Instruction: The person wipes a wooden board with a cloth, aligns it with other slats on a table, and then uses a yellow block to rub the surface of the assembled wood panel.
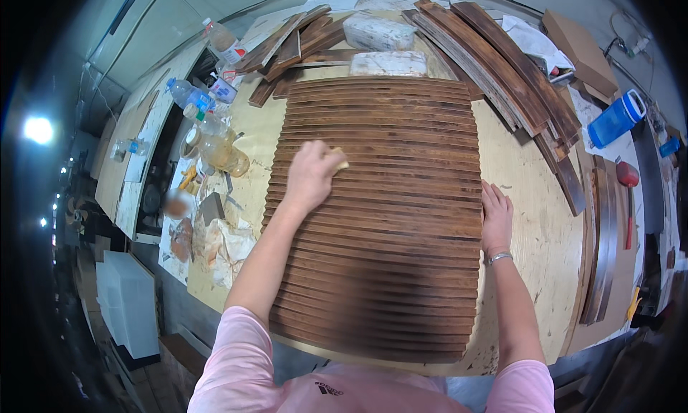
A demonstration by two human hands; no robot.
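Observation:
A dark brown ribbed wooden panel [380, 219] lies flat on the pale worktable, its grooves running from side to side. My left hand [312, 175] is on the upper left part of the panel, closed around a small yellowish pad [340, 160] that looks like sponge or folded abrasive. Only the pad's edge shows past my fingers. At the panel's right edge rests my right hand [495, 218], its fingers stretched out against the side. A bracelet [500, 256] circles my right wrist.
Plastic bottles [218, 144] and a stained crumpled cloth [228, 245] stand or lie to the left. Brown boards [494, 62] are piled at the back right, others [297, 44] at the back left. Two wrapped blocks [378, 32] touch the far side. A blue jug [615, 119] stands right.

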